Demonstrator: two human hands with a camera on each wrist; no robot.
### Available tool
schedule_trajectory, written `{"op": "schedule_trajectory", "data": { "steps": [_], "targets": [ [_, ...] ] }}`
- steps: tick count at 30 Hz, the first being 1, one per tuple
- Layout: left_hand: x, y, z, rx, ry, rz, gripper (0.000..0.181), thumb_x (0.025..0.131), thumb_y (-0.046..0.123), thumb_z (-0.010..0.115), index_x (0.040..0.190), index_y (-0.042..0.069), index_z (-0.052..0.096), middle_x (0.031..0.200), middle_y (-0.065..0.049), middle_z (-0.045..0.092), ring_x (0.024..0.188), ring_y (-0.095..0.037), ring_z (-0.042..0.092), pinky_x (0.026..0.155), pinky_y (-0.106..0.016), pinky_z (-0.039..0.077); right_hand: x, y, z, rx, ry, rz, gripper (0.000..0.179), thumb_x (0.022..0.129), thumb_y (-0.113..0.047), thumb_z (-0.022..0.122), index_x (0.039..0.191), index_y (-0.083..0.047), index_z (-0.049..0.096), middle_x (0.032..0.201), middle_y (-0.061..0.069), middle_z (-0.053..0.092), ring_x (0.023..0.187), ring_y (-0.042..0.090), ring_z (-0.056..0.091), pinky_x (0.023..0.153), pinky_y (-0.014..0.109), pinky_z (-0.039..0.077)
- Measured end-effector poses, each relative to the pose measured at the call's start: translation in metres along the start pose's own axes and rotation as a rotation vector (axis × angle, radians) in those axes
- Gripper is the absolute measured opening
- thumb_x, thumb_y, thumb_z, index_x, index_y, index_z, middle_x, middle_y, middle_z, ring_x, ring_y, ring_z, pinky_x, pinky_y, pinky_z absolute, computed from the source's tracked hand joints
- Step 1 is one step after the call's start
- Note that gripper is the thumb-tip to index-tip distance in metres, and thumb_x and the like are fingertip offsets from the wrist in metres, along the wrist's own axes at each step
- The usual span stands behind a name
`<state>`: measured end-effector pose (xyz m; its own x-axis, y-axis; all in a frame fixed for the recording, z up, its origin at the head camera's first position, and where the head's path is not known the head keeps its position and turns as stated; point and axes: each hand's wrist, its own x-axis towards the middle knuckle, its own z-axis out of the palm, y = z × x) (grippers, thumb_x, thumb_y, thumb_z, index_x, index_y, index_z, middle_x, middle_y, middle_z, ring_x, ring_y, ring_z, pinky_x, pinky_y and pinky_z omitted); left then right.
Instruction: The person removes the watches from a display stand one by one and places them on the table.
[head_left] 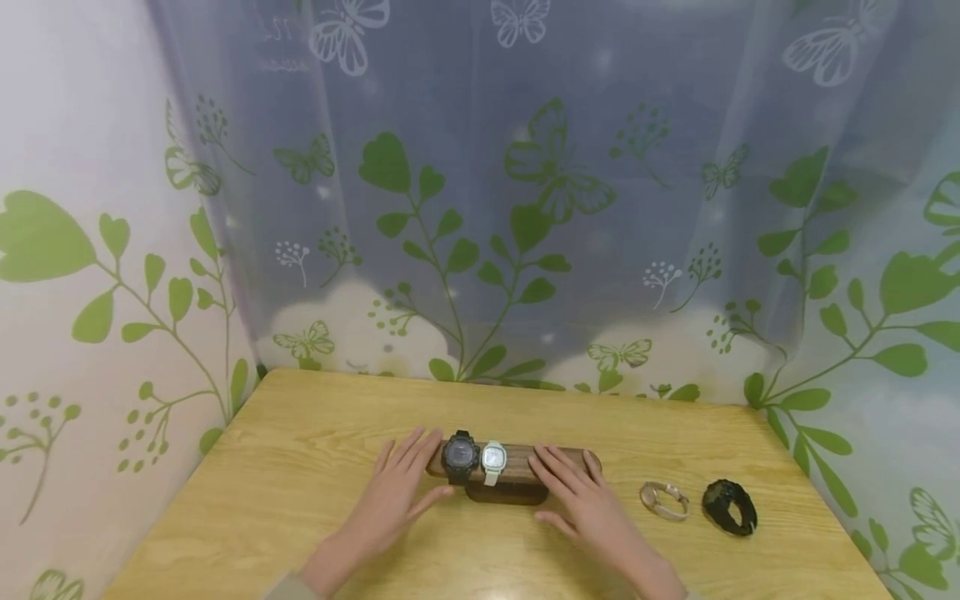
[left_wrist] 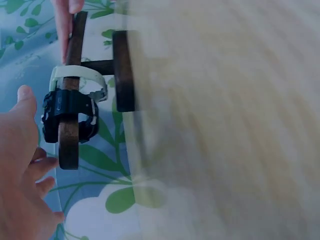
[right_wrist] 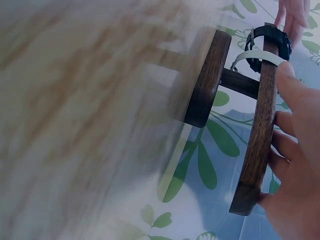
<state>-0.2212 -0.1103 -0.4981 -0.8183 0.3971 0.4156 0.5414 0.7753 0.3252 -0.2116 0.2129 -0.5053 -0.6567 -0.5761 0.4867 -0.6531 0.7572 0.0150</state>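
Note:
A dark wooden watch stand [head_left: 519, 463] stands upright on the table, its bar raised over a rounded base [head_left: 507, 494]. A black digital watch [head_left: 461, 455] is strapped round the left part of the bar. Beside it sits a pale mint watch [head_left: 493, 458] with a square face. My left hand [head_left: 392, 493] is spread at the bar's left end, next to the black watch; whether it touches cannot be told. Over the bar's right part lies my right hand [head_left: 587, 502], fingers extended; its fingertips touch the wood [right_wrist: 260, 135] in the right wrist view.
To the right on the wooden table [head_left: 315, 417] lie a slim watch with a light band [head_left: 663, 501] and a chunky black watch [head_left: 729, 507]. A curtain with leaves and butterflies [head_left: 480, 208] hangs behind the table and along its sides.

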Motion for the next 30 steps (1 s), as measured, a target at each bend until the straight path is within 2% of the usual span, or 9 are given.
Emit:
{"op": "schedule_trajectory", "data": {
  "steps": [3,8,13,15,17,23,30],
  "targets": [
    [0.009,0.001,0.000,-0.094,-0.006,0.002,0.078,0.095,0.049,0.065,0.157,0.010,0.037,0.157,-0.012,0.043,0.149,-0.034,0.032,0.122,-0.062,0.017,-0.002,-0.001,0.000,0.015,-0.018,0.012,0.077,0.089,-0.042,0.073,0.154,-0.010,0.045,0.163,0.006,0.034,0.145,0.030,0.040,0.119,0.060,0.018],
    [0.026,-0.003,0.005,-0.219,-0.017,0.060,0.082,0.089,0.043,0.074,0.155,0.010,0.040,0.156,-0.013,0.046,0.147,-0.038,0.035,0.119,-0.065,0.024,-0.002,-0.002,-0.001,0.026,-0.021,0.022,0.077,0.089,-0.042,0.073,0.154,-0.011,0.045,0.163,0.005,0.034,0.145,0.031,0.041,0.119,0.061,0.018],
    [0.037,-0.008,0.010,-0.306,-0.054,0.059,0.085,0.083,0.041,0.081,0.154,0.013,0.044,0.155,-0.015,0.045,0.144,-0.040,0.039,0.116,-0.067,0.029,-0.001,-0.002,-0.002,0.037,-0.018,0.032,0.076,0.090,-0.039,0.075,0.154,-0.012,0.044,0.163,0.004,0.035,0.146,0.028,0.038,0.124,0.044,-0.002],
    [0.039,-0.010,0.011,-0.326,-0.061,0.057,0.084,0.081,0.039,0.083,0.152,0.013,0.047,0.155,-0.016,0.046,0.143,-0.042,0.041,0.114,-0.068,0.031,-0.001,-0.001,-0.002,0.048,-0.014,0.033,0.077,0.089,-0.037,0.076,0.154,-0.012,0.044,0.163,0.005,0.035,0.146,0.028,0.038,0.123,0.041,-0.005],
    [0.040,-0.013,0.011,-0.332,-0.063,0.062,0.083,0.080,0.038,0.084,0.150,0.013,0.049,0.153,-0.016,0.048,0.141,-0.043,0.043,0.113,-0.068,0.032,-0.001,-0.001,-0.003,0.049,-0.011,0.030,0.077,0.089,-0.037,0.076,0.154,-0.011,0.045,0.163,0.005,0.036,0.146,0.028,0.038,0.124,0.043,-0.003],
    [0.042,-0.017,0.011,-0.340,-0.045,0.090,0.076,0.078,0.036,0.086,0.144,0.013,0.057,0.150,-0.016,0.052,0.137,-0.043,0.048,0.110,-0.067,0.037,-0.001,-0.001,-0.004,0.032,-0.008,0.012,0.072,0.093,-0.043,0.068,0.153,-0.009,0.046,0.162,0.006,0.036,0.144,0.030,0.041,0.121,0.058,0.015],
    [0.041,-0.022,0.007,-0.296,-0.001,0.121,0.074,0.072,0.032,0.090,0.138,0.012,0.062,0.143,-0.014,0.059,0.132,-0.041,0.053,0.109,-0.063,0.042,-0.001,0.000,-0.003,0.036,-0.025,0.017,0.073,0.095,-0.047,0.064,0.154,-0.010,0.044,0.163,0.006,0.035,0.145,0.031,0.041,0.121,0.059,0.016]
  ]
}}
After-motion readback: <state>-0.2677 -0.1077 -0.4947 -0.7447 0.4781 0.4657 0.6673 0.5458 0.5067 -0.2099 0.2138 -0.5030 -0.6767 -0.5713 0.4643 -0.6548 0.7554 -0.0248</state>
